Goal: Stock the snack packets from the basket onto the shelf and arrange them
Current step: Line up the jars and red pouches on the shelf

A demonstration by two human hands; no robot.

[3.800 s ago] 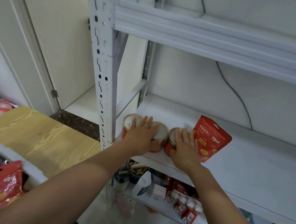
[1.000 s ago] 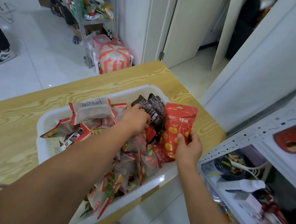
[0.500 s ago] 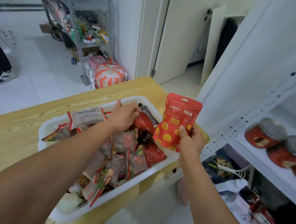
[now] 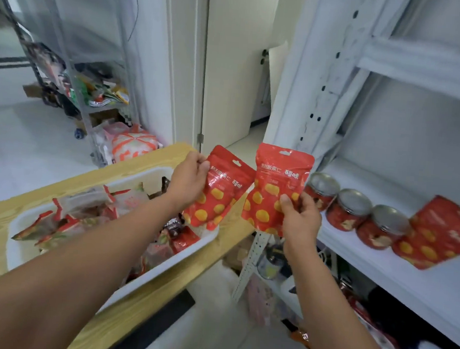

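Red yellow-spotted plastic pouch (image 4: 219, 196) was gripped by the left hand (image 4: 189, 181), its twin (image 4: 275, 183) by the right hand (image 4: 300, 224). White perforated steel post (image 4: 324, 93) rose just behind the twin.

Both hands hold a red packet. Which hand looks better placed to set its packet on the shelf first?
Probably the right hand: its red packet is beside the shelf edge, next to the cans. The left hand holds the second packet over the basket, farther away.

Bright, even indoor light with soft shadows. Motion blur smears the frame — worst rightward. Wide-angle bending warps the edges.
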